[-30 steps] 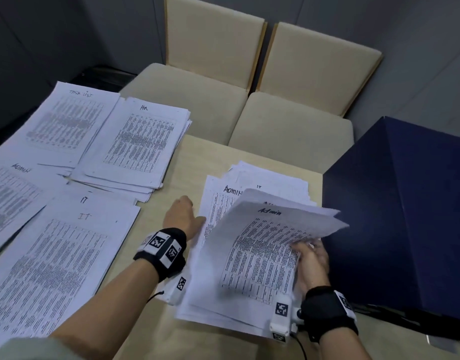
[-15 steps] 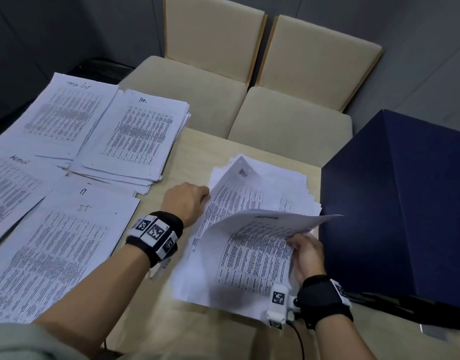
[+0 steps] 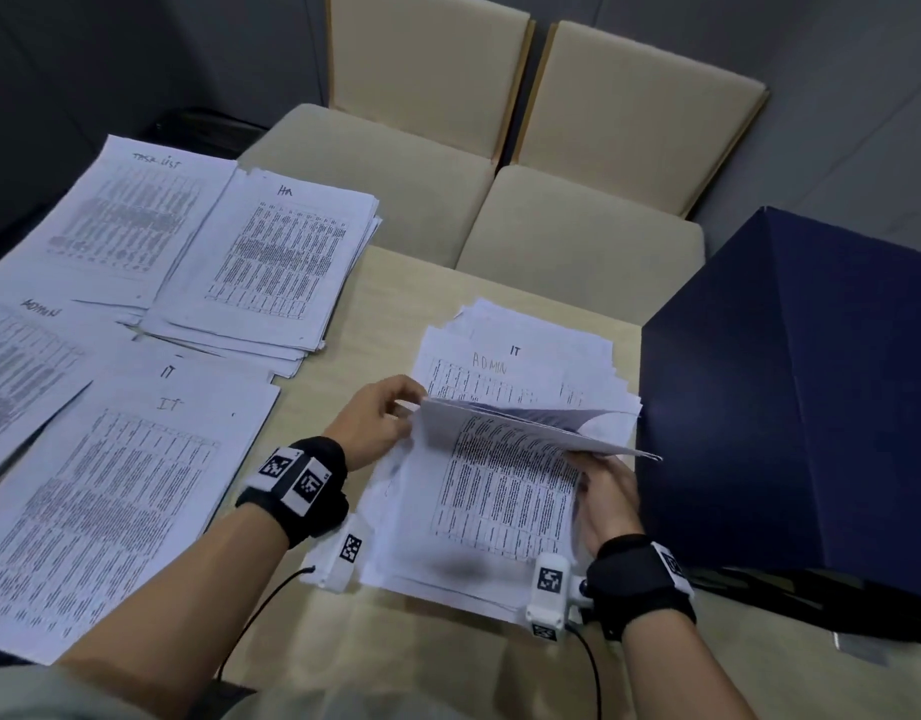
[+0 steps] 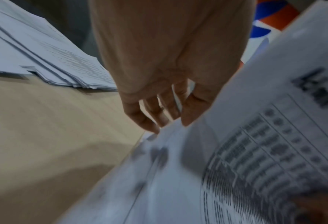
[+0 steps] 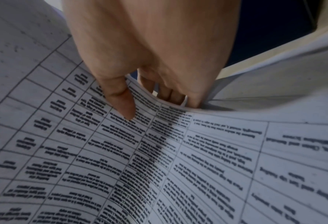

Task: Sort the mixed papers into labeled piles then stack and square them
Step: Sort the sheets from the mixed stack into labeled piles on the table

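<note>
The mixed pile [image 3: 525, 356] lies at the table's middle right, with sheets marked IT and ADMIN showing at its far end. Above its near half a few printed sheets [image 3: 510, 480] are lifted and curled. My right hand [image 3: 603, 491] grips their right edge, thumb [image 5: 124, 106] on the print and fingers underneath. My left hand [image 3: 380, 418] pinches their far left corner; its fingertips [image 4: 153, 128] meet the paper edge in the blurred left wrist view. Sorted piles lie at the left: Task List [image 3: 120, 215], HR [image 3: 271, 262], Admin [image 3: 27, 366] and IT [image 3: 115, 485].
A tall navy box [image 3: 811, 397] stands hard against the mixed pile's right side. Two beige chairs [image 3: 396, 163] [image 3: 593, 226] are pushed in at the table's far edge. Bare wood [image 3: 396, 641] shows between the piles and near me.
My left hand has moved from the pile's left edge up to the corner of the lifted sheets. The sheet on top has been turned back, and an ADMIN sheet now shows beneath.
</note>
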A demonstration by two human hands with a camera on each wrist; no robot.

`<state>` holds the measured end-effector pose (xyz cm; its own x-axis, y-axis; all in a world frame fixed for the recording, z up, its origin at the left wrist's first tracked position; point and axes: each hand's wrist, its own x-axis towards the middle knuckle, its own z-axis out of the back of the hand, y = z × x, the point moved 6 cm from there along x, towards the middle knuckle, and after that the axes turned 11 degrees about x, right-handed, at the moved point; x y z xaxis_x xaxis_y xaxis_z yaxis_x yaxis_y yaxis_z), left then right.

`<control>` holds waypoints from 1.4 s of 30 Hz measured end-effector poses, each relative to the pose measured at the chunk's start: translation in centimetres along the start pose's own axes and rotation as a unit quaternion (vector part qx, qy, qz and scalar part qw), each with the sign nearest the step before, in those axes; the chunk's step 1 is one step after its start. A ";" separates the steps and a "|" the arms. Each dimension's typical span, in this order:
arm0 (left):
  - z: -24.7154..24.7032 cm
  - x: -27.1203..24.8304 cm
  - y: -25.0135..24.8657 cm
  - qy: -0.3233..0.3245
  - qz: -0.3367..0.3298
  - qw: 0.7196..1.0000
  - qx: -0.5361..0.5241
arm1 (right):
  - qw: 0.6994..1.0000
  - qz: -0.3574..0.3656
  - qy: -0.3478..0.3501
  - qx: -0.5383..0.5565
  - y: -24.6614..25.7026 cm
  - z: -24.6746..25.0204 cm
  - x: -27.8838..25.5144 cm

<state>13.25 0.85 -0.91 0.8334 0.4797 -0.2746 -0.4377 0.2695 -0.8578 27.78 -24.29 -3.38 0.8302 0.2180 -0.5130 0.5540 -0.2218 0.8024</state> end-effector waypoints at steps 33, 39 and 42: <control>-0.2 1.7 3.1 -0.077 0.113 0.942 0.307 | 0.997 0.028 0.059 -0.050 1.0 0.5 0.0; 0.5 0.7 0.4 -0.078 -0.047 0.987 0.131 | 0.999 -0.028 0.027 0.008 0.4 0.6 0.1; 0.2 0.3 0.1 -0.006 -0.042 0.999 -0.027 | 0.999 -0.030 0.016 0.011 0.4 0.0 0.3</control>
<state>13.38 1.16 -1.04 0.8627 0.4664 -0.1957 -0.3469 0.2641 -0.8999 28.21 -24.29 -3.19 0.7931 0.2625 -0.5496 0.6044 -0.2271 0.7636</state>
